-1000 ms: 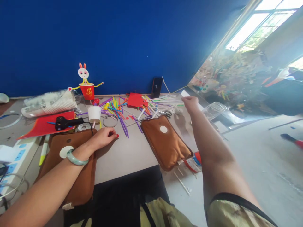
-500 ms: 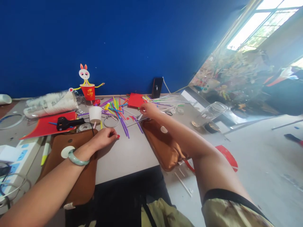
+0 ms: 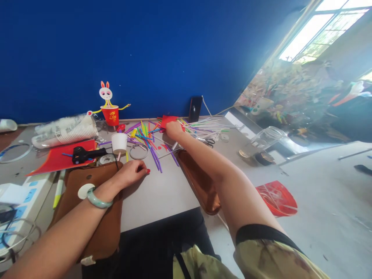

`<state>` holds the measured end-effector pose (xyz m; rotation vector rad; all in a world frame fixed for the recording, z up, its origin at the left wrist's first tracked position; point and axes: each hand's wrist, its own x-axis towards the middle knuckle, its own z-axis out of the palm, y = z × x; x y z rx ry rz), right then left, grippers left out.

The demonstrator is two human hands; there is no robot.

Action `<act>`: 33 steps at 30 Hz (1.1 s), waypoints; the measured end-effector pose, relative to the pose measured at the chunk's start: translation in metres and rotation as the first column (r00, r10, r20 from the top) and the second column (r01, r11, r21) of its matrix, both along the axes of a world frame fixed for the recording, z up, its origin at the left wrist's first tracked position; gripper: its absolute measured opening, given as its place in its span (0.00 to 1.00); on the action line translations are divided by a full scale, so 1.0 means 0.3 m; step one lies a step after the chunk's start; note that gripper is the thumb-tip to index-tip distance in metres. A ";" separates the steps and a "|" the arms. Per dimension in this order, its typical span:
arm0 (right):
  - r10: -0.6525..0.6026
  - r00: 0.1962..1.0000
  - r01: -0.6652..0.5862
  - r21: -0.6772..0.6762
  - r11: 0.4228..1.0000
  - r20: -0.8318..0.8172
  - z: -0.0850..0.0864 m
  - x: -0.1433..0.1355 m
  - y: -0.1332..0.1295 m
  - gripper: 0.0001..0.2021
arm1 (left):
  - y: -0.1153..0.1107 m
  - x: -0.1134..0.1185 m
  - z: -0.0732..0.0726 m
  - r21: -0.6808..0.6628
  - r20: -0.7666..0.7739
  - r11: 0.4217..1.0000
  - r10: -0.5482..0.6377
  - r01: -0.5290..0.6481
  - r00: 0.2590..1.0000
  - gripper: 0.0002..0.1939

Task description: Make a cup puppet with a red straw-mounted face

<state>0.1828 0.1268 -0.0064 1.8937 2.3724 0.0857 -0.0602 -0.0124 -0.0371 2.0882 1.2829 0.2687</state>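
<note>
My left hand [image 3: 134, 173] rests on the tabletop with curled fingers, pinching a small red piece [image 3: 148, 171] at the fingertips. Farther off, my right hand [image 3: 174, 131] reaches palm down to the front edge of a red paper sheet [image 3: 170, 118]. Its fingers point down and are mostly hidden, so I cannot make out what they grip. Colourful pipe cleaners [image 3: 142, 133] are strewn just left of it, some purple ones [image 3: 156, 159] nearer to me. A white paper cup [image 3: 119, 142] stands upright beyond my left hand.
A rabbit-faced figure in a red cup [image 3: 111, 115] stands by the blue wall. Stacked paper cups [image 3: 66, 133], a black glue gun [image 3: 87, 154] and a power strip [image 3: 26, 197] are at left. Scissors [image 3: 208, 142], a phone [image 3: 195, 109] and a clear jar [image 3: 269, 137] are at right.
My right hand has shifted slightly left and turned more palm down over the edge of the red paper. My left hand stays in place with the red piece.
</note>
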 end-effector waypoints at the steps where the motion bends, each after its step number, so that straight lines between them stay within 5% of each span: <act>1: -0.009 1.000 0.009 0.023 1.000 -0.006 0.000 0.000 0.002 0.20 | 0.000 0.000 0.000 -0.003 -0.001 1.000 0.000 0.000 1.000 0.20; 14: -0.057 0.996 0.067 0.166 0.984 -0.066 -0.018 0.036 -0.084 0.16 | -0.003 0.003 0.004 0.017 0.010 1.000 0.005 -0.006 1.000 0.19; 20: -0.134 0.982 0.167 0.278 0.946 -0.136 0.065 0.091 -0.094 0.16 | -0.003 -0.001 0.002 -0.004 0.023 1.000 -0.006 0.006 1.000 0.20; 28: -0.106 0.948 0.260 0.540 0.800 -0.300 0.153 0.159 -0.081 0.12 | -0.003 -0.004 -0.005 -0.035 0.060 0.999 -0.011 0.014 0.998 0.22; 31: -0.114 0.968 0.219 0.536 0.815 -0.222 0.146 0.157 -0.076 0.14 | 0.000 -0.005 -0.002 -0.027 0.056 1.000 -0.013 0.014 0.998 0.21; 33: -0.102 0.982 0.165 0.455 0.875 -0.159 0.123 0.149 -0.070 0.16 | 0.001 -0.005 0.001 -0.014 0.055 1.000 -0.022 0.023 0.998 0.21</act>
